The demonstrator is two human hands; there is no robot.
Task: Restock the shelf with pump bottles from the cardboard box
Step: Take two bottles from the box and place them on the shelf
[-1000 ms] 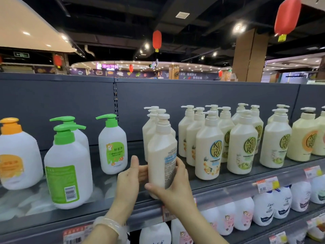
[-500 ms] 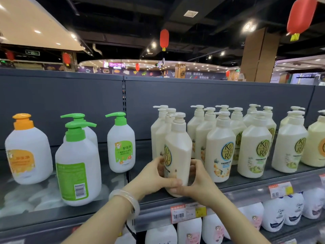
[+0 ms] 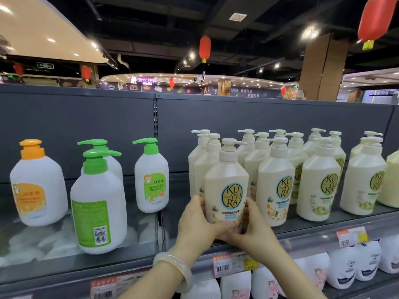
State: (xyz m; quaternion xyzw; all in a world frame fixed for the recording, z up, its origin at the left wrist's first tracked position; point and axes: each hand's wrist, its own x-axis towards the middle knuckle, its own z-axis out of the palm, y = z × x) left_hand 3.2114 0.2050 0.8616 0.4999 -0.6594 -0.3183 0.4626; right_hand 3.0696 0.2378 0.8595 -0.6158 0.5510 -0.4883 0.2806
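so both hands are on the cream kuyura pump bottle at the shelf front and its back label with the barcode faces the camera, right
Not quite. Both hands, left hand and right hand, hold the cream Kuyura pump bottle at the shelf front, but the head view shows its round front logo facing the camera, not a barcode.

Bottle base (image 3: 224, 221) — hidden by hands (image 3: 200, 221).

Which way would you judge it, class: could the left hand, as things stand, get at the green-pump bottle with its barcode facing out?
Probably yes. The left hand is on the cream bottle, so it must let go first; bare shelf lies between it and the green-pump bottle.
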